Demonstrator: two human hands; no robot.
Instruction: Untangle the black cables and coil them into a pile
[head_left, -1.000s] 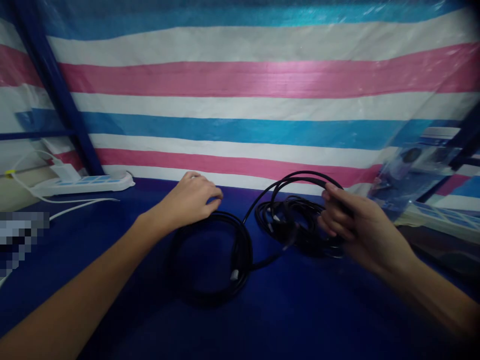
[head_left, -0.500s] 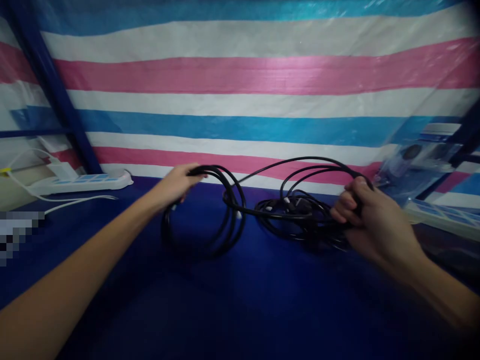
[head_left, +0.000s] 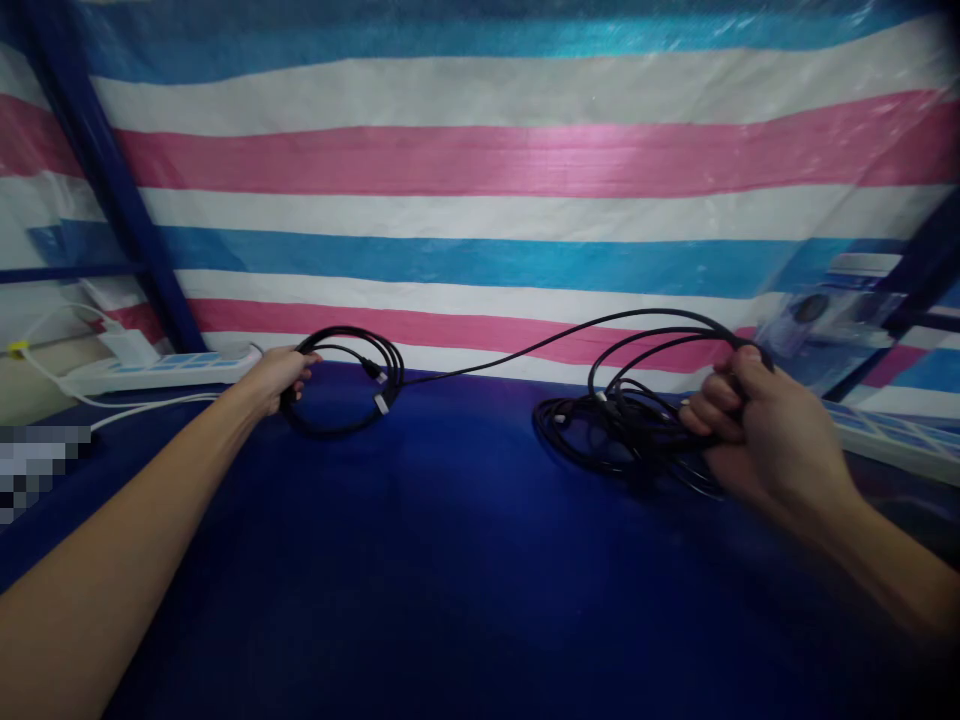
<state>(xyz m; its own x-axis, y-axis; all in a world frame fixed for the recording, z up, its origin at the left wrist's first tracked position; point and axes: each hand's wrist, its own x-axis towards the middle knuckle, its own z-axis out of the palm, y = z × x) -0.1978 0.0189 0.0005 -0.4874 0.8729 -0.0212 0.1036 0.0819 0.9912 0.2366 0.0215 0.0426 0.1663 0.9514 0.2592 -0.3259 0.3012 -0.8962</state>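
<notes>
My left hand [head_left: 283, 380] is closed round one side of a coiled black cable [head_left: 341, 432], at the left of the blue table. Two plugs with pale metal ends [head_left: 382, 403] show at the coil's right side. From that coil a single black strand [head_left: 517, 352] arches over to my right hand [head_left: 731, 400], which is closed on a bundle of black cable loops. Below and left of the right hand, a tangled pile of black cables [head_left: 559, 450] rests on the table, with small pale connectors among the loops.
A white power strip [head_left: 176, 372] with a white charger [head_left: 135, 347] and white cords lies at the back left. Another strip [head_left: 892, 432] is at the right, below a clear plastic package [head_left: 817, 320]. Striped sheeting [head_left: 480, 160] hangs behind the blue table [head_left: 480, 580].
My left hand has moved left with its coil, away from the pile, and a single strand now spans the wider gap. My right hand has shifted slightly right, still gripping its loops.
</notes>
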